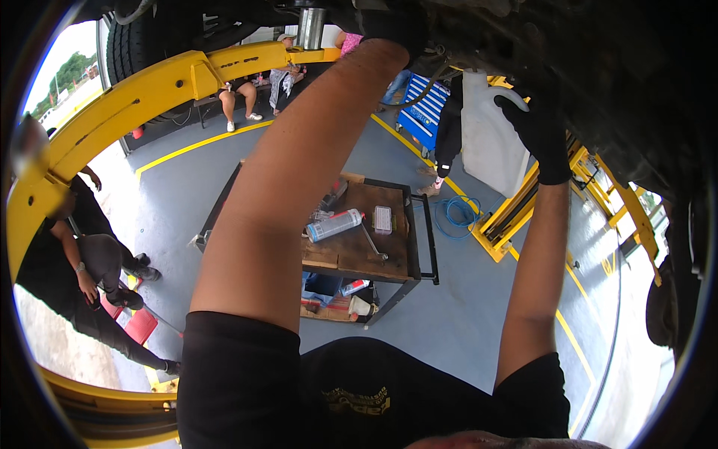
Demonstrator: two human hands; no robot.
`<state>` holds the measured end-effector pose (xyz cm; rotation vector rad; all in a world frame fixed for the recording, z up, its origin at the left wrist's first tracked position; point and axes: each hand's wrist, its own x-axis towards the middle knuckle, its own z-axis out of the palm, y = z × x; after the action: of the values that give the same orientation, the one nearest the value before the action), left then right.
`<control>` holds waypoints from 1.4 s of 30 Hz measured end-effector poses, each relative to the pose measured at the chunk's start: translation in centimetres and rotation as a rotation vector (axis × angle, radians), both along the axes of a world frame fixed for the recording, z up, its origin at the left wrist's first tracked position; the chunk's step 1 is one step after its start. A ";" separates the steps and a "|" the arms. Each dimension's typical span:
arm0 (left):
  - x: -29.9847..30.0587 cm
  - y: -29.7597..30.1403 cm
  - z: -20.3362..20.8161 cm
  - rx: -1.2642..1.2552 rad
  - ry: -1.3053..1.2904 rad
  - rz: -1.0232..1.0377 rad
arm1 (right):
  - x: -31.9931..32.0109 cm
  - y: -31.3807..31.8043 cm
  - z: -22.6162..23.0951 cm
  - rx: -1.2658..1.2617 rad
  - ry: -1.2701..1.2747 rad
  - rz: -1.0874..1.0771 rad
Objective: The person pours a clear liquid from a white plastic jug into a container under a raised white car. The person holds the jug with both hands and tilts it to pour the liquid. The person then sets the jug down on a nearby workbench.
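Above me is the dark underside of a raised vehicle (598, 82). My left hand (393, 34), in a black glove, reaches up against it; its fingers are lost in shadow, so what they touch cannot be made out. At the right, my right hand (540, 138), also black-gloved, is closed on the handle of a white plastic jug (488, 142). The jug hangs slightly tilted just under the vehicle. A thin dark hose (426, 93) curves down between my two hands, left of the jug.
Below stands a tool cart (340, 262) holding a spray can (334, 224), a wrench (372, 241) and a small clear case (383, 219). A yellow lift arm (127, 112) arches at the left. Behind are a blue tool chest (423, 112), a coiled blue hose (458, 217) and several people.
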<state>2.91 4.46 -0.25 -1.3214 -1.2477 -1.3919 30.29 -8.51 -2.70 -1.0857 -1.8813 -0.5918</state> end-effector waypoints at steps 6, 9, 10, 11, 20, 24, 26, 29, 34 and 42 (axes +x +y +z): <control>-0.5 -6.6 2.3 -0.693 0.287 -0.268 | 0.3 -1.3 0.2 -0.102 0.017 0.003; -0.2 -2.0 0.2 0.221 0.226 -0.585 | 0.6 0.0 -0.1 -0.065 -0.022 0.020; -0.2 -0.2 0.2 -0.083 0.220 -0.568 | 0.6 -0.5 -0.1 -0.058 -0.022 0.012; 0.0 0.2 0.3 -0.095 0.264 -0.504 | 0.9 -0.8 -0.2 -0.046 -0.025 0.007; 1.1 1.4 0.5 0.170 0.431 -0.163 | 2.1 0.4 -0.4 -0.165 -0.035 -0.129; 2.0 0.1 0.5 0.168 0.311 -0.420 | 4.6 2.4 -0.4 -0.108 -0.070 -0.068; 0.8 0.9 0.9 0.100 0.402 -0.258 | 4.1 2.4 -0.4 -0.094 -0.100 -0.046; 0.2 1.4 1.5 0.169 0.522 0.012 | 3.0 1.5 -0.2 -0.112 -0.111 -0.093; -0.8 0.3 0.6 0.068 0.408 -0.180 | 2.0 0.4 -0.6 -0.116 -0.057 -0.185; -3.2 1.3 -0.1 0.137 0.335 -0.334 | 2.1 0.2 -0.4 -0.140 -0.032 -0.035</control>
<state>-0.30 5.79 -0.36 -1.6381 -0.7203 -1.3779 32.43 -8.28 -3.14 -1.2076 -1.9586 -0.5050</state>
